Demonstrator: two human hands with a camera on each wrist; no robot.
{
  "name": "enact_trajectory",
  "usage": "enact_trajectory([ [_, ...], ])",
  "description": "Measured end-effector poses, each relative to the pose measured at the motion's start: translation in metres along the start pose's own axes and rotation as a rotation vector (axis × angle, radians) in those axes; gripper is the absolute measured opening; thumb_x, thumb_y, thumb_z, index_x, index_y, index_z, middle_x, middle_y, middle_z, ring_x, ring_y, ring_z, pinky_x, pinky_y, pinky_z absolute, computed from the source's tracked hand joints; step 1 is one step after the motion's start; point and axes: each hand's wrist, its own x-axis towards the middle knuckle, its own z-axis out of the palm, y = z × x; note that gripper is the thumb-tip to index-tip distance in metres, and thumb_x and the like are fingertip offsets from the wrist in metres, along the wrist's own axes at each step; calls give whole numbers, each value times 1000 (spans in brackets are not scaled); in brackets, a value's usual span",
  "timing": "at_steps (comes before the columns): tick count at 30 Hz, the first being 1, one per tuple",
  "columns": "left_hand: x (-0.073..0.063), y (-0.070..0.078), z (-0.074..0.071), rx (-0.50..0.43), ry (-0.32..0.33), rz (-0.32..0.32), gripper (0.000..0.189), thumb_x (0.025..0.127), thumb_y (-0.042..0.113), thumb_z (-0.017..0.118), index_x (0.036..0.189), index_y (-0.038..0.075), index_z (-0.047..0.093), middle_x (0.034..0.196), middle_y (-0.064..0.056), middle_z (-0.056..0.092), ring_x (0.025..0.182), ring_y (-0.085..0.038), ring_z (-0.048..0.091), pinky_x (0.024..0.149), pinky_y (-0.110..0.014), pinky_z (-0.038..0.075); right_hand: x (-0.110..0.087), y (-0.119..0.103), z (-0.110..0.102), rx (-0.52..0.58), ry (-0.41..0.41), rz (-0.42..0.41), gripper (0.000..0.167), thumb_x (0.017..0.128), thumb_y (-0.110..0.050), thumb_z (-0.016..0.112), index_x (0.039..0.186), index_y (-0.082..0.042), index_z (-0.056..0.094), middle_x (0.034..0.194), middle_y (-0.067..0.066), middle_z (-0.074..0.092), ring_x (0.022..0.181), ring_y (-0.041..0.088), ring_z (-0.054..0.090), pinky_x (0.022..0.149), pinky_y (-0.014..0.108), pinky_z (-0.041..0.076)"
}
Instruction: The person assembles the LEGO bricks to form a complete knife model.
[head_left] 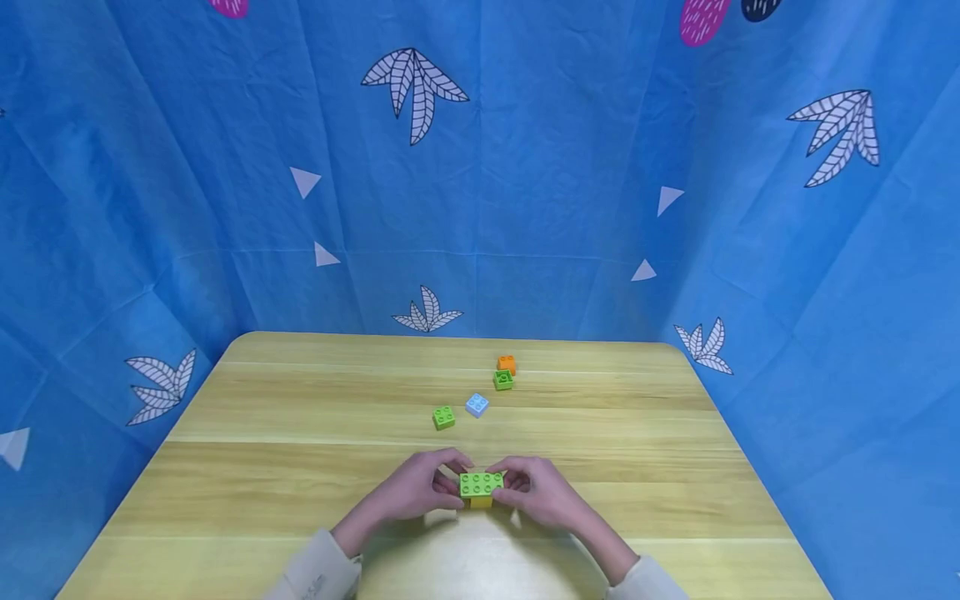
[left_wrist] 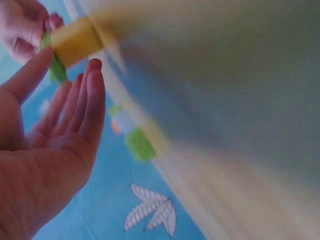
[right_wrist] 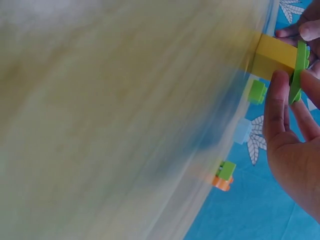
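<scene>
A green building brick [head_left: 481,484], flat and two studs wide, sits studs up on a yellow block [head_left: 481,502] low at the near middle of the table. My left hand [head_left: 420,486] holds the green brick's left end, thumb at the near side and fingers behind. At the opposite end my right hand [head_left: 542,492] pinches it, thumb near the front corner. The yellow block [right_wrist: 273,56] shows beneath the green brick [right_wrist: 299,72] in the right wrist view, close to the tabletop. In the left wrist view, the left fingertips lie right beside the yellow block [left_wrist: 77,41].
Beyond the hands lie a small green brick [head_left: 444,417] and a light blue brick [head_left: 477,405]. Farther back, another green brick [head_left: 503,380] lies against an orange brick [head_left: 507,364]. A blue patterned cloth [head_left: 480,208] hangs around the wooden table [head_left: 300,400].
</scene>
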Motion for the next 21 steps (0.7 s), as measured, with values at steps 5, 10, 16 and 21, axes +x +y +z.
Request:
enact_trajectory([
  [5, 9, -3, -22, 52, 83, -2, 51, 89, 3, 78, 136, 1, 59, 129, -24, 66, 108, -37, 71, 92, -39, 62, 0, -1, 1, -7, -3, 6, 34, 92, -20, 77, 124, -8, 72, 94, 1, 69, 84, 11, 65, 77, 19, 57],
  [10, 28, -13, -37, 77, 277, -58, 46, 91, 3, 77, 134, 2, 61, 129, -20, 67, 113, -36, 68, 95, -45, 60, -1, -2, 1, -15, -3, 14, 35, 92, -19, 78, 124, -8, 72, 94, 1, 69, 84, 12, 64, 76, 19, 56],
  [16, 47, -21, -46, 65, 385, -144, 52, 88, 3, 79, 137, 4, 60, 133, -17, 65, 117, -34, 65, 97, -47, 58, -2, -3, 1, -17, -4, 24, 35, 92, -19, 78, 124, -8, 71, 94, 2, 68, 85, 13, 64, 77, 19, 56],
  [21, 58, -25, -49, 71, 386, -195, 55, 87, 3, 80, 138, 4, 60, 134, -18, 64, 119, -35, 64, 101, -49, 57, -1, -4, 1, -15, -5, 22, 34, 92, -19, 78, 124, -8, 72, 94, 2, 68, 85, 13, 64, 76, 19, 56],
])
